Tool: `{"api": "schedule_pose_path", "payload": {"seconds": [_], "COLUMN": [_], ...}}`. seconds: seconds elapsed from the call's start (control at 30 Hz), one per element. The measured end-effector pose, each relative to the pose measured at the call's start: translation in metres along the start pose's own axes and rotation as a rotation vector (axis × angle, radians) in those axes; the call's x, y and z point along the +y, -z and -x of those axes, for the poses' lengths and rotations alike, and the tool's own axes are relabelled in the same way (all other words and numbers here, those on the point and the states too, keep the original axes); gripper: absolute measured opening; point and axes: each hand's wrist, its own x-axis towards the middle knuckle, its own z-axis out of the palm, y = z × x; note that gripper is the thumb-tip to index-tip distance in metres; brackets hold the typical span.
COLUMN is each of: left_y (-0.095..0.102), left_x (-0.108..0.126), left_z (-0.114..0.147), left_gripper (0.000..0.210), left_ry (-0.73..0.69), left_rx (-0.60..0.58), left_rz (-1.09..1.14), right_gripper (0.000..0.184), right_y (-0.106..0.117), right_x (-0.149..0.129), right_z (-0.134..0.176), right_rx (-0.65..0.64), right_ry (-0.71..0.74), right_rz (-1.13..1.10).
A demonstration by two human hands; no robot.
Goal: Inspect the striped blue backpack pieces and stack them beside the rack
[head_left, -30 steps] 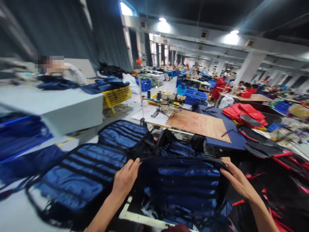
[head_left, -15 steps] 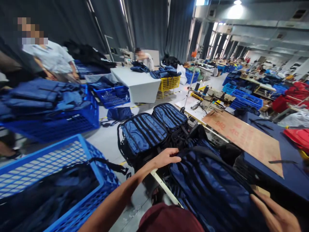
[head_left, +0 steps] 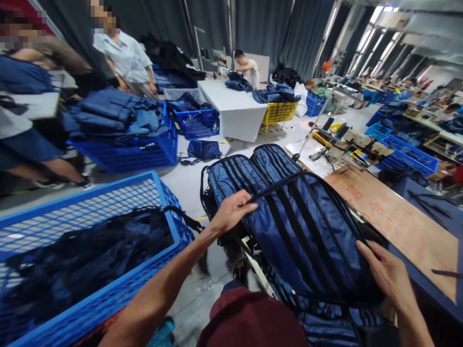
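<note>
Between my two hands hangs a navy blue backpack point(head_left: 307, 236) with black straps running along its front panel. My left hand point(head_left: 233, 209) pinches its far left edge, thumb and fingers closed on the black trim. At its near right side my right hand point(head_left: 379, 262) grips the edge, with some fingers hidden behind it. Under and beyond the held bag are more of the same kind: one blue backpack point(head_left: 231, 173) and another blue backpack point(head_left: 277, 161) lie side by side. Further blue striped pieces point(head_left: 329, 325) show below its near end.
A blue plastic crate point(head_left: 164, 202) with dark bags stands at my left. Past it, another blue crate point(head_left: 137, 154) is heaped with navy bags. A sewing machine point(head_left: 365, 142) and a cardboard sheet point(head_left: 398, 226) are at right. Co-workers stand at far left; one sits behind a white table point(head_left: 238, 115).
The held backpack has come up off the stack and tilted, now covering part of the bags beyond. Both hands rose with it. My view has turned left.
</note>
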Motion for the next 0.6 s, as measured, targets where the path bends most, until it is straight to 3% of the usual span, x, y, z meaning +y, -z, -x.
{"api": "schedule_pose_path", "payload": {"seconds": [0.1, 0.17, 0.23, 0.3, 0.37, 0.43, 0.5, 0.6], "left_y": [0.053, 0.088, 0.115, 0.129, 0.13, 0.126, 0.122, 0.121], "left_x": [0.005, 0.005, -0.005, -0.027, -0.06, -0.099, -0.135, -0.178], "left_z": [-0.04, -0.064, -0.08, -0.086, -0.087, -0.087, -0.091, -0.101], "left_gripper": [0.021, 0.025, 0.04, 0.055, 0.063, 0.064, 0.06, 0.055], "left_ry": [-0.195, -0.205, -0.108, 0.052, 0.21, 0.312, 0.361, 0.44], "left_rx": [0.409, 0.573, 0.578, 0.427, 0.321, 0.356, 0.47, 0.553], "left_rz": [-0.364, -0.375, -0.197, 0.014, 0.107, 0.08, 0.021, -0.059], "right_gripper": [0.05, 0.052, 0.054, 0.055, 0.054, 0.049, 0.035, 0.028], "right_y": [-0.051, -0.082, -0.113, -0.152, -0.199, -0.251, -0.3, -0.348], "right_x": [-0.057, -0.09, -0.115, -0.131, -0.142, -0.145, -0.14, -0.105], "right_z": [-0.038, -0.07, -0.107, -0.149, -0.192, -0.23, -0.256, -0.266], "right_rx": [-0.077, -0.081, -0.092, -0.104, -0.13, -0.203, -0.272, -0.289], "right_ry": [0.187, 0.273, 0.328, 0.357, 0.377, 0.388, 0.315, 0.133], "right_rz": [-0.009, -0.054, -0.139, -0.209, -0.223, -0.182, -0.156, -0.158]}}
